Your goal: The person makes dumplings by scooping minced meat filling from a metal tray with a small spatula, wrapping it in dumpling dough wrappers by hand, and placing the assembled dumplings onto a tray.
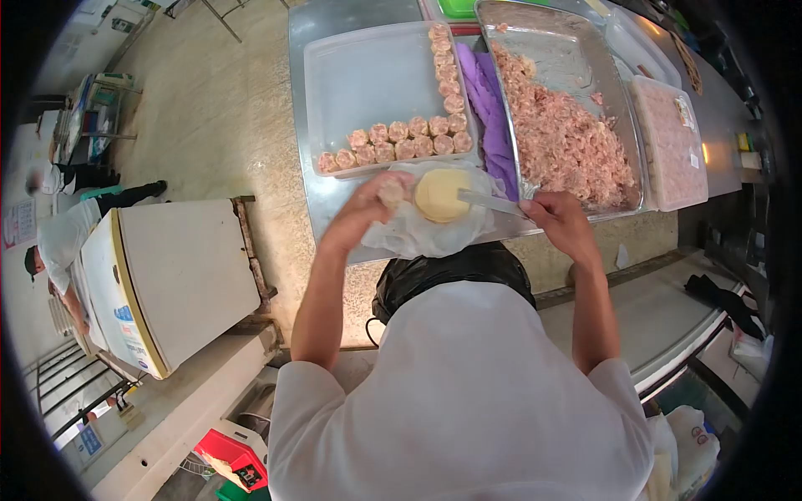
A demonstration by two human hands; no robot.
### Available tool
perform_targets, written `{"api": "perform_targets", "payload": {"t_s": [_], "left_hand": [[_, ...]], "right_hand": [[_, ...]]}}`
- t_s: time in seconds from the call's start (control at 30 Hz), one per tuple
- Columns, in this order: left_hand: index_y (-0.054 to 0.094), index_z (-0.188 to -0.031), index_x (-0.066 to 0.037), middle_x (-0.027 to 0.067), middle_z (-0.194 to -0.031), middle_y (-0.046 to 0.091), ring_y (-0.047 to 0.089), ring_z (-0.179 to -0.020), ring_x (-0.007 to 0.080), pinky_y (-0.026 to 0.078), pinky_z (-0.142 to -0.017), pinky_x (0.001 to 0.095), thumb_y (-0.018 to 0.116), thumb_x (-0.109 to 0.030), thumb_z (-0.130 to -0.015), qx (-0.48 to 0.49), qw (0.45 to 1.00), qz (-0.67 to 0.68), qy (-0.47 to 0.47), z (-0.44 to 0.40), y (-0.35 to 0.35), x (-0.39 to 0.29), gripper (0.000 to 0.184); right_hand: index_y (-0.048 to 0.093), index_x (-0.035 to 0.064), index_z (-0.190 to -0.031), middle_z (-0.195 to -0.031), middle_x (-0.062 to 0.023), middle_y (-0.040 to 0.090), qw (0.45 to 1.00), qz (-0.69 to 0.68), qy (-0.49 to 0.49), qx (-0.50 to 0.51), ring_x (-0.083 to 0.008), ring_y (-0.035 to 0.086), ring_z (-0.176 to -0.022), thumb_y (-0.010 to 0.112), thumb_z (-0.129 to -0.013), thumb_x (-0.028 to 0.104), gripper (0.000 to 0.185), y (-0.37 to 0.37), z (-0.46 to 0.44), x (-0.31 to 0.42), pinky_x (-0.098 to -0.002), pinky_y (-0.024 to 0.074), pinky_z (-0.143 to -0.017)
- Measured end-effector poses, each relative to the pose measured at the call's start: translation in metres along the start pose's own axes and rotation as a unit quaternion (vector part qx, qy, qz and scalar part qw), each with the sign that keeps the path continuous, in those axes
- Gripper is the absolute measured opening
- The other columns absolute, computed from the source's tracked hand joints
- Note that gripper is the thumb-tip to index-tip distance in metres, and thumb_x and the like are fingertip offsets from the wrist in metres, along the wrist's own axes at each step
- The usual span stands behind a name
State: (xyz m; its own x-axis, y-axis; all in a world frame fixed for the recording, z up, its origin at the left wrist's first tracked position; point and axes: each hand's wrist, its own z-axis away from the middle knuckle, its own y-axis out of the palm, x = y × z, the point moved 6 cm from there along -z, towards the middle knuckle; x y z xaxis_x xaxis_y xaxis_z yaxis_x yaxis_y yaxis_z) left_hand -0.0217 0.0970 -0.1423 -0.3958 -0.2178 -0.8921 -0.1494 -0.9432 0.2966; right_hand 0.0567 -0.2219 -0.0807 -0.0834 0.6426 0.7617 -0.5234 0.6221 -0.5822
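Broadly, we have a steel table (351, 15) stretching away beyond the stack of round yellow sheets (439, 200), which lies at its near edge. Beyond the stack and to its right, we see a metal tray (568, 58) with a heap of pink minced meat (568, 138) filling its nearer part. Beyond it and to the left stands a translucent plastic tray (368, 75). Well to the right of the stack, past the metal tray, we find a lidded plastic box (670, 142). A purple cloth (494, 121) lies beyond the stack, between the two trays, and crumpled clear plastic (388, 238) spreads under and around the stack. Just left of it, our left hand (372, 207) curls around a small pale piece (391, 195), too blurred for us to make out its filling. On the right, our right hand (558, 219) is closed around a flat spatula (499, 203), its tip over the stack's right edge. Beyond the stack, small meat-filled pieces (405, 149) line the plastic tray's near and right sides.
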Motion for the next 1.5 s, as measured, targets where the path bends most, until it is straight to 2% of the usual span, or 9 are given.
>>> {"api": "perform_targets", "payload": {"t_s": [0.13, 0.33, 0.83, 1.03, 1.13, 1.23, 1.3, 1.37, 1.5], "left_hand": [[0.059, -0.127, -0.005, 0.0086, -0.117, 0.066, 0.062, -0.106, 0.0261, 0.050, -0.092, 0.0390, 0.058, 0.013, -0.073, -0.212, 0.940, -0.238, 0.122, 0.002, -0.069, -0.048, 0.057], [0.069, -0.116, -0.005, 0.0185, -0.110, 0.066, 0.060, -0.108, 0.0394, 0.050, -0.096, 0.0439, 0.057, 0.013, -0.073, -0.150, 0.763, -0.603, 0.176, -0.033, -0.099, -0.083, 0.049], [0.066, -0.114, 0.002, 0.0211, -0.114, 0.071, 0.069, -0.101, 0.0360, 0.054, -0.089, 0.0388, 0.053, 0.007, -0.075, -0.130, 0.846, -0.510, 0.088, -0.055, -0.114, -0.060, 0.041], [0.063, -0.123, -0.001, 0.0187, -0.119, 0.070, 0.066, -0.109, 0.0365, 0.055, -0.090, 0.0399, 0.052, 0.008, -0.076, -0.155, 0.795, -0.570, 0.138, -0.058, -0.092, -0.070, 0.049], [0.064, -0.123, -0.002, 0.0175, -0.118, 0.071, 0.066, -0.109, 0.0363, 0.055, -0.089, 0.0415, 0.055, 0.007, -0.077, -0.106, 0.902, -0.416, 0.041, -0.069, -0.092, -0.057, 0.048], [0.066, -0.121, -0.003, 0.0165, -0.114, 0.071, 0.067, -0.104, 0.0351, 0.055, -0.087, 0.0416, 0.060, 0.006, -0.078, -0.224, 0.778, -0.565, 0.158, -0.058, -0.053, -0.075, 0.044], [0.068, -0.112, -0.002, 0.0161, -0.105, 0.071, 0.067, -0.100, 0.0332, 0.055, -0.084, 0.0421, 0.067, 0.002, -0.078, -0.171, 0.807, -0.498, 0.269, -0.050, 0.003, -0.064, 0.034], [0.069, -0.104, -0.003, 0.0155, -0.098, 0.069, 0.067, -0.096, 0.0322, 0.054, -0.081, 0.0416, 0.070, -0.001, -0.077, -0.066, 0.864, -0.450, 0.216, -0.046, 0.068, -0.033, 0.027], [0.070, -0.096, -0.004, 0.0152, -0.093, 0.068, 0.068, -0.088, 0.0301, 0.053, -0.076, 0.0384, 0.073, -0.005, -0.080, -0.093, 0.791, -0.562, 0.222, -0.051, 0.111, -0.016, 0.016]], "right_hand": [[0.062, -0.0049, -0.074, -0.060, 0.0024, 0.045, 0.991, -0.112, 0.079, 0.001, -0.0086, 0.038, -0.062, 0.068, -0.098, 0.029, 0.042, 0.015, 0.023, -0.012, -0.0317, 0.0346, -0.054], [0.064, -0.0051, -0.079, -0.061, 0.0036, 0.043, 0.989, -0.125, 0.065, 0.034, -0.0073, 0.037, -0.063, 0.068, -0.099, 0.028, 0.039, 0.044, 0.034, -0.002, -0.0300, 0.0339, -0.054], [0.062, -0.0036, -0.076, -0.061, 0.0027, 0.042, 0.989, -0.129, 0.076, 0.004, -0.0078, 0.037, -0.063, 0.066, -0.099, 0.027, 0.038, 0.044, 0.059, -0.014, -0.0306, 0.0333, -0.054], [0.066, -0.0023, -0.085, -0.067, 0.0025, 0.050, 0.986, -0.152, 0.065, -0.014, -0.0071, 0.042, -0.065, 0.066, -0.098, 0.024, 0.030, 0.042, 0.059, -0.016, -0.0284, 0.0366, -0.057], [0.068, -0.0014, -0.101, -0.072, 0.0024, 0.054, 0.982, -0.175, 0.054, -0.041, -0.0070, 0.045, -0.066, 0.069, -0.097, 0.021, 0.023, 0.038, 0.064, -0.017, -0.0273, 0.0380, -0.058], [0.067, 0.0002, -0.114, -0.074, 0.0008, 0.056, 0.977, -0.186, 0.075, -0.071, -0.0078, 0.046, -0.067, 0.070, -0.096, 0.019, 0.026, 0.030, 0.071, -0.027, -0.0281, 0.0399, -0.059], [0.066, 0.0007, -0.118, -0.077, -0.0002, 0.058, 0.974, -0.185, 0.090, -0.097, -0.0079, 0.048, -0.069, 0.071, -0.096, 0.017, 0.028, 0.029, 0.074, -0.039, -0.0279, 0.0417, -0.061], [0.066, 0.0008, -0.118, -0.078, -0.0006, 0.059, 0.967, -0.209, 0.086, -0.120, -0.0086, 0.050, -0.071, 0.070, -0.096, 0.016, 0.027, 0.029, 0.075, -0.041, -0.0276, 0.0432, -0.064], [0.067, -0.0005, -0.117, -0.079, -0.0015, 0.061, 0.965, -0.224, 0.066, -0.120, -0.0098, 0.053, -0.074, 0.066, -0.098, 0.014, 0.024, 0.022, 0.081, -0.035, -0.0273, 0.0452, -0.068]]}}
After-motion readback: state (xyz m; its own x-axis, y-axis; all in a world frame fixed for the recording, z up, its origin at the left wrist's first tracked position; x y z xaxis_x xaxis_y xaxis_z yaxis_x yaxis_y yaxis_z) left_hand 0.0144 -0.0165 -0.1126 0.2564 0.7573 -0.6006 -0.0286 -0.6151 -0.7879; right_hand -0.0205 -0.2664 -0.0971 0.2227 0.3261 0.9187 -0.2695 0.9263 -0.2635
